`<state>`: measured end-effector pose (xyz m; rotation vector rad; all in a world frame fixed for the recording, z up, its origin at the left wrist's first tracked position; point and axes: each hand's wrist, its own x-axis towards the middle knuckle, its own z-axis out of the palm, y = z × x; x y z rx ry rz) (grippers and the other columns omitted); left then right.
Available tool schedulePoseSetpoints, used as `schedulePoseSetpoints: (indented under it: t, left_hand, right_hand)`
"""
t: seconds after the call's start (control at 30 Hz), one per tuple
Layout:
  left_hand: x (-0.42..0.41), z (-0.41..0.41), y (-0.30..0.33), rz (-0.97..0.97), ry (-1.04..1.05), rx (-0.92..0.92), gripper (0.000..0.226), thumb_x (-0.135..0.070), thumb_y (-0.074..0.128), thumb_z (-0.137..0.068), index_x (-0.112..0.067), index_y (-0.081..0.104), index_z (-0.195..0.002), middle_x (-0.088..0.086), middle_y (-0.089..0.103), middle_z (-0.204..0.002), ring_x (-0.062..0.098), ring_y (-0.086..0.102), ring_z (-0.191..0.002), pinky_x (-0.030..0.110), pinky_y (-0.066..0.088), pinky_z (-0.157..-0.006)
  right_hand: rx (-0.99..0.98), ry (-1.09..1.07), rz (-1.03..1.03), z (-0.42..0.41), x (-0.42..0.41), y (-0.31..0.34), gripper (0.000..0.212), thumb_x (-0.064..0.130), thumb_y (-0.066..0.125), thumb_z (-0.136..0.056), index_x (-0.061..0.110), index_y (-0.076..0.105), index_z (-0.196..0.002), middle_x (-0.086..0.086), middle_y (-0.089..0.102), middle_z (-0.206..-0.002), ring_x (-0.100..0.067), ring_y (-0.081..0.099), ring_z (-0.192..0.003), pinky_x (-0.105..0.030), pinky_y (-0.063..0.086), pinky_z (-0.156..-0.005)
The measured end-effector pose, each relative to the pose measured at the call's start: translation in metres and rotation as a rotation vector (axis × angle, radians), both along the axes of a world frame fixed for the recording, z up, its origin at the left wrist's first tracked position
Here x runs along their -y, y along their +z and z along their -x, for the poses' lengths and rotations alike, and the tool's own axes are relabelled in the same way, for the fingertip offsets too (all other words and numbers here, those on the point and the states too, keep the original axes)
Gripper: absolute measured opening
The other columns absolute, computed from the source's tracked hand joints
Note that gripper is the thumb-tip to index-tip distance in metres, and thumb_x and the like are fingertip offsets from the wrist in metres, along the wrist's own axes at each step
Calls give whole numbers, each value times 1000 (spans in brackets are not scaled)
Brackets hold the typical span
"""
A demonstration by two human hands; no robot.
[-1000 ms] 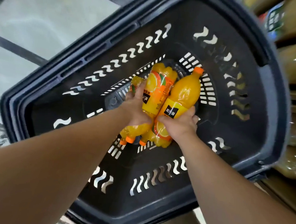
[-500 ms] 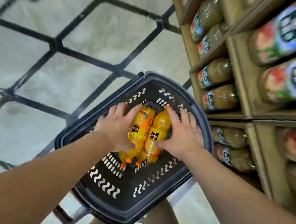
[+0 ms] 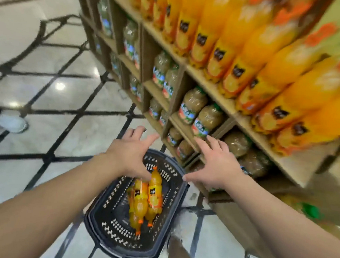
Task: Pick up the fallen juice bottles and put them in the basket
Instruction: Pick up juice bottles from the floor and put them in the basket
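Both hands have lifted off; left hand (image 3: 130,156) and right hand (image 3: 216,166) spread, orange juice bottles (image 3: 148,197) in basket (image 3: 101,226).

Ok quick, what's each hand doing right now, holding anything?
Left hand: open, fingers spread, holding nothing, above the basket.
Right hand: open, fingers spread, holding nothing.
The juice bottles lie in the basket.

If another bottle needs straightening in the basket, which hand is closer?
Probably the left hand: it hangs open right above the orange bottles in the basket. The right hand, also open, is off toward the shelf.
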<state>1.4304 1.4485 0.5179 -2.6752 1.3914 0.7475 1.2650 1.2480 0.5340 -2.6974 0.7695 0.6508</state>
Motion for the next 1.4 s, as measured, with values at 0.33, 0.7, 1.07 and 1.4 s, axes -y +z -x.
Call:
schedulePoseSetpoints:
  t: [0.33,0.7,1.07,1.4]
  left_hand:
    - [106,101,199,99,-403,116,134,-73,76,-54,-48,-3,-158,4,6,-165,31,11,-151,54,46,-104]
    - [202,328,311,221,-731,216,134,-70,83,-56,-49,-1,-157,4,15,-161,32,17,-149,54,44,-105]
    - [251,592,332,348,-850,140,134,-71,82,-52,-49,2,-157,-4,15,-159,25,20,-147,47,44,-107]
    - [327,746,321,308,-947,106,134,-70,82,-52,-54,-2,-155,-1,8,-165,30,17,-150,53,42,-108]
  right_hand:
    - [116,-364,169,193,40,198,128,88,72,-58,44,13,-162,-2,20,-168,-32,17,-153,-50,29,-121]
    - [189,-657,257,428,52,296,129,85,75,-58,44,11,-162,-2,16,-170,-33,15,-154,-49,29,-121]
    - [210,-814,323,698,59,327,120,84,71,-64,44,13,-162,2,22,-166,-29,19,-151,-49,33,-116]
    - [203,-992,297,853,92,314,116,81,67,-67,42,13,-162,1,21,-167,-31,20,-151,-51,31,-117]
